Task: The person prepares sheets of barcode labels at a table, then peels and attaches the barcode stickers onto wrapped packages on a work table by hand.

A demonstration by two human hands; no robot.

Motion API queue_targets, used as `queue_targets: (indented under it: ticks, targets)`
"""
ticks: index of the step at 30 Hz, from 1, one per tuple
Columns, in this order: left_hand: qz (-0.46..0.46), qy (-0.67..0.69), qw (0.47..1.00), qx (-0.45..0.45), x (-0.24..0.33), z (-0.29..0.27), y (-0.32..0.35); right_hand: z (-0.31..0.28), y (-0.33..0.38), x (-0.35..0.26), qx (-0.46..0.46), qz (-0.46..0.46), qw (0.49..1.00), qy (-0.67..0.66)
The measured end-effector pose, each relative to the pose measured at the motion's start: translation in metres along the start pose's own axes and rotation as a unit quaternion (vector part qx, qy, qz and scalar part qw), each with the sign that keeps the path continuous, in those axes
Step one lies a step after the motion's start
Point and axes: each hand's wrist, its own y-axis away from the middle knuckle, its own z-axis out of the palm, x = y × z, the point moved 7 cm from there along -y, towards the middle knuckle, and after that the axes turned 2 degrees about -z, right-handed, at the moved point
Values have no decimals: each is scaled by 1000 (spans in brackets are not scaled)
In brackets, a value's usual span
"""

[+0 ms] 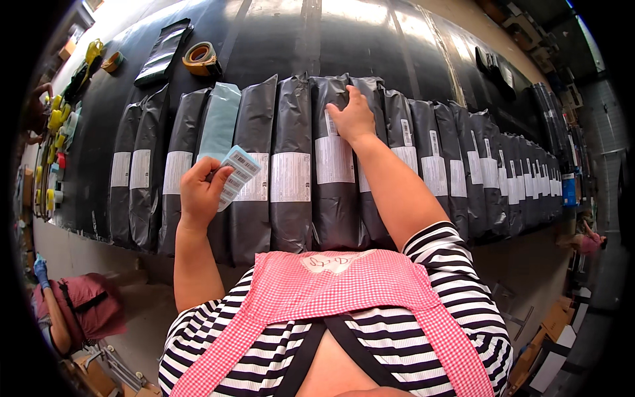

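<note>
A row of filled dark grey plastic mailing bags (pixel 291 119) stands in front of me, each with a white printed label. My left hand (pixel 204 188) is closed on a sheet of small barcode stickers (pixel 239 172) with pale blue backing. A long pale blue strip (pixel 220 122) lies over the bags just beyond that hand; whether it joins the sheet is hidden. My right hand (pixel 354 118) rests on the upper part of a bag (pixel 335 205) near the middle, thumb and fingers apart. Beside its thumb a narrow barcode sticker (pixel 331 124) sits above the white label.
The bags stand on a long black table (pixel 278 40). Beyond them lie a flat dark bag (pixel 163 53) and a tape roll (pixel 201 58). Yellow tape rolls (pixel 56 119) line the left edge. Another person (pixel 79 308) is at the lower left, and one (pixel 587 239) far right.
</note>
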Motion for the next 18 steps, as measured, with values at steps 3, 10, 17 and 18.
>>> queue_targets:
  ticks: [3,10,17,18]
  targets:
    - [9,20,1000,10,9,3,-2,-12,6,7,22,-36,995,-94]
    - [42,134,990,-33,54,21,5,-57,127,-91,-137,-320,872,-343]
    - [140,-8,987,-76,65,34,21,-33,160,-87,-220,-147,858,-441]
    - [145,9,988,-60,70,32,21,-34,161,-86,-220,-147,857,-441]
